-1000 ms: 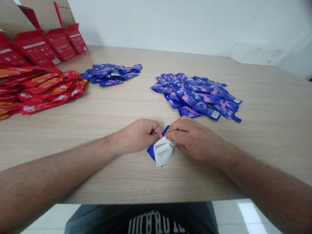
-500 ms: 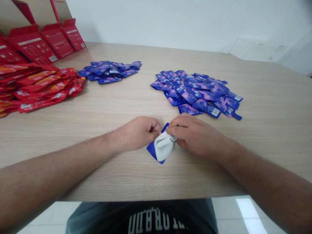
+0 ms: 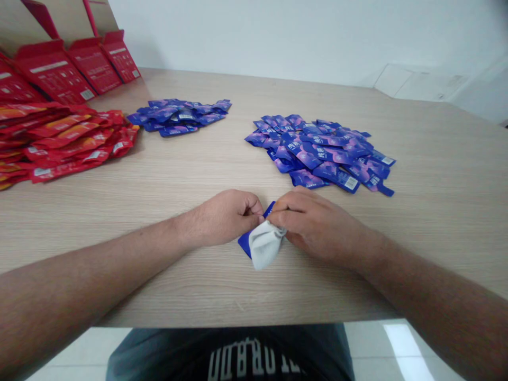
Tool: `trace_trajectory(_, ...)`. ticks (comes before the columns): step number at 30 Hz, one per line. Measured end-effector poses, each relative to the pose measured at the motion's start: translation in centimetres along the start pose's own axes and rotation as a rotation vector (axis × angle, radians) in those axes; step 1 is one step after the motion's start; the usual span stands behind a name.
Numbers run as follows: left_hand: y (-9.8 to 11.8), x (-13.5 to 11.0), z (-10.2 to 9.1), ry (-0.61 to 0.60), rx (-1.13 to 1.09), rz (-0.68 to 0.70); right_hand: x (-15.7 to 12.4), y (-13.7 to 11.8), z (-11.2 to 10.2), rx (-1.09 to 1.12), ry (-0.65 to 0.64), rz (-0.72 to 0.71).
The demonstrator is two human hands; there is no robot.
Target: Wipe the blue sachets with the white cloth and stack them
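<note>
Both closed together, steadied on the bench (image 3: pixel 159 174): left hand (image 3: pixel 226 217) pinches the blue sachet (image 3: pixel 245 243), right hand (image 3: pixel 313 223) the white cloth (image 3: pixel 264 247).

A blue sachet (image 3: pixel 245 242), pinched between the left hand (image 3: pixel 226 217) and the right hand (image 3: pixel 313 222) near the front edge of the worktop (image 3: pixel 159 174), is largely covered by fingers and a white piece (image 3: pixel 264 247). Whether that piece is a wipe or the sachet's lining cannot be told. Red packets (image 3: pixel 63 143) and red cartons (image 3: pixel 59 74) at the worktop's left edge are cut off at left. Print on the heaped blue sachets (image 3: pixel 321 151) is too small to be read.
</note>
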State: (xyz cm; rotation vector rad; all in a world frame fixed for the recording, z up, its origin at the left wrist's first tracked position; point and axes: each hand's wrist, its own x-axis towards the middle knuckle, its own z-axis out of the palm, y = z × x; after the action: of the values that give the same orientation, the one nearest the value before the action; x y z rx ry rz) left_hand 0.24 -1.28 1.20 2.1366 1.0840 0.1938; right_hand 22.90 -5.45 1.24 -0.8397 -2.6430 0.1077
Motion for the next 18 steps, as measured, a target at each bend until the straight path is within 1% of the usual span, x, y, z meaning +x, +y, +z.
trace_trajectory(2,0.02,0.0,-0.04,-0.004,-0.005,0.004,0.0,-0.05,0.0,0.014,-0.022,-0.037)
trace_trajectory(3,0.02,0.01,-0.04,0.0,0.0,0.001,0.0,0.0,0.01,0.014,-0.018,-0.032)
trace_trajectory(7,-0.02,0.01,-0.02,0.018,0.014,-0.01,0.01,0.22,0.03,-0.006,0.041,0.048)
trace_trajectory(12,0.07,-0.02,-0.09,-0.004,-0.012,0.002,0.07,-0.1,-0.01,0.01,-0.015,-0.022)
trace_trajectory(16,0.08,-0.01,-0.07,0.009,-0.003,-0.016,0.04,0.14,0.03,-0.003,0.02,0.048)
trace_trajectory(18,0.06,0.0,-0.05,0.006,-0.004,-0.011,0.04,0.06,0.06,-0.009,0.027,0.046)
